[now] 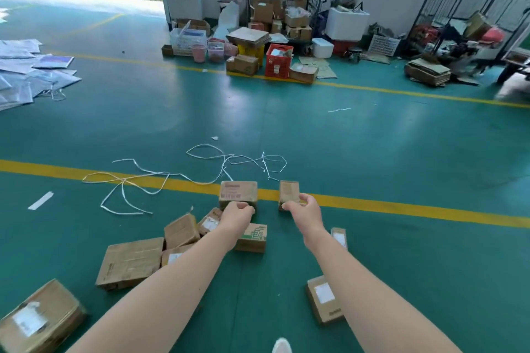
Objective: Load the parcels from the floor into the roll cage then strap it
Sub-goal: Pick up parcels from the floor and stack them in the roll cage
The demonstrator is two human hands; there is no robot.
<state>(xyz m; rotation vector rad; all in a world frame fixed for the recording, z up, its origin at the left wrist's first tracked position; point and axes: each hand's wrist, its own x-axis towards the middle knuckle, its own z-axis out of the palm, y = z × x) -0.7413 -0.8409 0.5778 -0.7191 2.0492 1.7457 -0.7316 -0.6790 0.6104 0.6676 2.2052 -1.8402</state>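
Observation:
Several cardboard parcels lie scattered on the green floor. My left hand (pixel 236 213) reaches forward, and its curled fingers grip the near edge of a brown parcel with a red-printed label (pixel 238 192) on the yellow line. To the right, my right hand (pixel 302 208) pinches the near corner of a small upright parcel (pixel 288 190). Closer to me are a green-printed box (pixel 253 239), a large flat box (pixel 130 262), a tilted box (pixel 180 231) and a white-labelled box (pixel 324 299). Wire roll cages (pixel 459 0) stand far off at the back right.
Loose white strapping cord (pixel 160 178) snakes over the floor to the front left. A big parcel (pixel 37 321) lies at the bottom left. Grey bags (pixel 25 71) are spread at the left. Stacked cartons and a red crate (pixel 278 61) line the back wall.

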